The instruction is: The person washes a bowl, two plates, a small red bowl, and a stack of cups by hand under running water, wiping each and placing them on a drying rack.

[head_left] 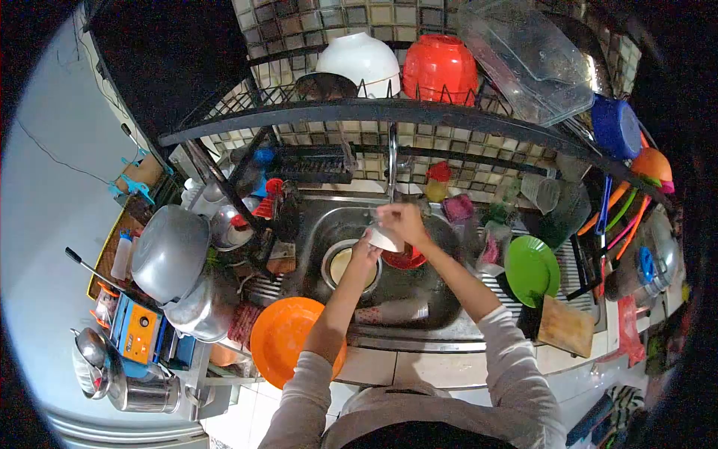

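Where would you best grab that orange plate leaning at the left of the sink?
Probably by its upper rim, coming from above and the left. The orange plate stands tilted against the counter edge, its face open to the camera. Its right side is crossed by the person's left forearm, and both hands, the left hand and right hand, are busy with a white cup over the sink.

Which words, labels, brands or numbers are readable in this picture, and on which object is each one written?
No text can be read anywhere.
Orange and blue appliance: dark marks and dials on its front, too small and blurred to read.
Bottle on the left: any label is too blurred to read.
White cup, held by both hands over the sink: no print shows.
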`<state>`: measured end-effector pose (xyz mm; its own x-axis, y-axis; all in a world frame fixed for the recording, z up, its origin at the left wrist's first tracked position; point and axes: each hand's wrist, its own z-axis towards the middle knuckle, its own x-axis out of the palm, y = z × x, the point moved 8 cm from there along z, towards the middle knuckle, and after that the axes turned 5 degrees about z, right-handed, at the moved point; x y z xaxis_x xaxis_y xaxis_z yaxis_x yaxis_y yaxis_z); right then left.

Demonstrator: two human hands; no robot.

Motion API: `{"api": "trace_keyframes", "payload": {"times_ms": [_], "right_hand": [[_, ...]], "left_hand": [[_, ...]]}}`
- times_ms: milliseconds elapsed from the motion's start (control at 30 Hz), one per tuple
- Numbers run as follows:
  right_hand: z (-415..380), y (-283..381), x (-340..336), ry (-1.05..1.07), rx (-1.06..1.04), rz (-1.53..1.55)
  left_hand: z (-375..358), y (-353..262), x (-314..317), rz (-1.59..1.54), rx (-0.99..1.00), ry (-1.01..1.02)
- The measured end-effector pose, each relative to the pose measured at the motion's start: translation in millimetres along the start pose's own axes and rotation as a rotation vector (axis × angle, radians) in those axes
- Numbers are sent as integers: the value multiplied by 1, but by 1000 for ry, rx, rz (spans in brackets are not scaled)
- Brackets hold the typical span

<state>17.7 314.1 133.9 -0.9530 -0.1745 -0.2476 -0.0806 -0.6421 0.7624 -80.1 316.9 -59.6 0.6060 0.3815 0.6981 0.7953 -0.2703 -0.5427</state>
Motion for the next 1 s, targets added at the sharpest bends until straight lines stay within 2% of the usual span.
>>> {"api": "trace_keyframes", "payload": {"times_ms": [33, 67, 100, 133, 167, 200, 233, 300, 333, 367, 433, 467, 500, 567, 633, 700, 733, 800, 867, 933, 1000], "right_hand": [[4, -2, 1, -2, -1, 4], [8, -16, 6, 47, 148, -110], [9, -28, 8, 98, 296, -225], [11, -26, 7, 98, 293, -223], [10, -31, 6, 170, 368, -412], [7, -38, 3, 243, 439, -603], [2, -52, -2, 250, 433, -604], [-17, -95, -6, 252, 472, -410], [-28, -91, -2, 302, 648, -111], [-33, -76, -10, 303, 646, -118], [-54, -55, -14, 387, 808, 302], [-61, -66, -15, 457, 837, 338], [-60, -63, -21, 455, 831, 332], [-63, -56, -28, 563, 819, 133], [-58, -38, -35, 542, 757, 16], [-41, 5, -40, 618, 260, -700], [-42, 18, -38, 565, 106, -852], [-45, 42, -44, 520, 91, -884], [-43, 80, -49, 469, 75, -916], [-36, 120, -44, 454, -76, -960], [-26, 157, -38, 447, -150, -936]], "left_hand": [[-1, 0, -1, 7, 2, -14], [-3, 0, -3, 14, 4, -28], [-6, -1, 3, 15, 16, 48], [-9, -1, 9, 14, 28, 124], [-12, -3, 15, 10, 42, 200], [-9, -5, 14, 54, 74, 218], [-8, -6, 15, 48, 81, 216], [-7, -8, 16, 152, 101, 202], [-11, -9, 20, 146, 103, 204], [-14, -8, 25, 149, 88, 213], [-5, -2, 25, 150, 73, 230], [1, 6, 27, 133, 31, 346], [4, 14, 30, 118, -10, 464], [0, 24, 30, 165, 1, 427], [11, 37, 17, 193, -21, 249], [-7, 38, 19, 247, 7, 298], [-14, 40, 7, 349, -32, 177], [-36, 41, -3, 473, -85, 0], [-35, 43, -10, 553, -96, 48], [-29, 51, -19, 638, -103, 126], [-35, 53, -23, 652, -99, 97]]}}
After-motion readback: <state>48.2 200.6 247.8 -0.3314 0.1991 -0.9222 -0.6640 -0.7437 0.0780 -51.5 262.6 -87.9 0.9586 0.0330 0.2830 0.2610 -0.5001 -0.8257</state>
